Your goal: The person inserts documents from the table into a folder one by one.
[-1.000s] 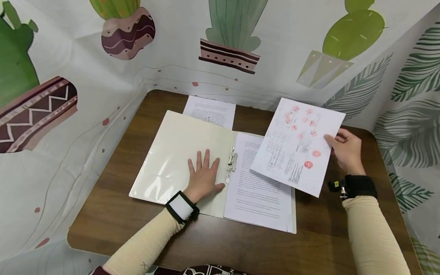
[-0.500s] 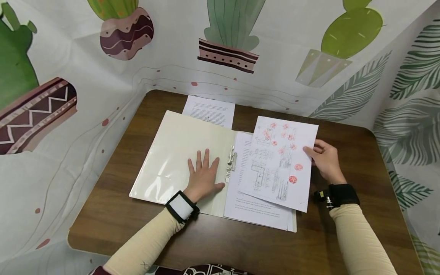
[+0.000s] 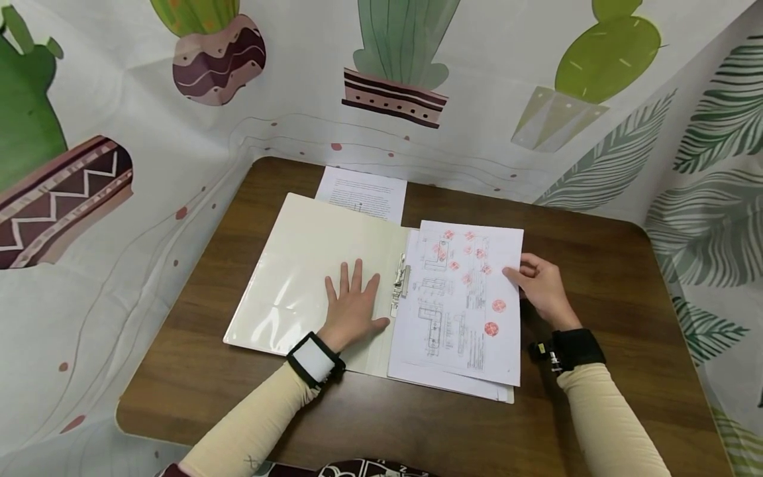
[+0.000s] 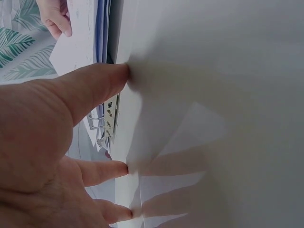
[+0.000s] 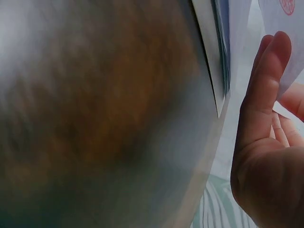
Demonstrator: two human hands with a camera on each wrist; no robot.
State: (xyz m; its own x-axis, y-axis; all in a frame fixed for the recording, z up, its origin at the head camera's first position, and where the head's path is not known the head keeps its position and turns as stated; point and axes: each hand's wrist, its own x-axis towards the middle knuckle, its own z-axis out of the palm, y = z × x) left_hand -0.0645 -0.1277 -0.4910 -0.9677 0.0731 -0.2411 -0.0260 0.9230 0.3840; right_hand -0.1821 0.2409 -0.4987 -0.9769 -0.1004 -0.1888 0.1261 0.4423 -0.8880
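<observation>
An open cream folder [image 3: 298, 258] lies on the table, with a metal clip [image 3: 401, 285] near its spine. Spread flat on its left cover, my left hand [image 3: 350, 311] presses down with straight fingers; the left wrist view shows its fingertips [image 4: 121, 73] touching the cover. My right hand [image 3: 542, 288] pinches the right edge of a white sheet [image 3: 465, 305] printed with drawings and red stamps. That sheet lies over the stack of printed pages [image 3: 417, 374] in the folder and hides most of it. In the right wrist view, thumb and fingers grip the sheet's edge [image 5: 287, 52].
Another printed sheet [image 3: 366, 192] lies behind the folder, partly covered by it. The brown wooden table [image 3: 596, 265] meets a cloth backdrop [image 3: 286, 66] with cactus prints at the back.
My right hand has brought the stamped sheet left and down from the right, laying it over the page stack and roughly lining it up. The left hand has stayed in place.
</observation>
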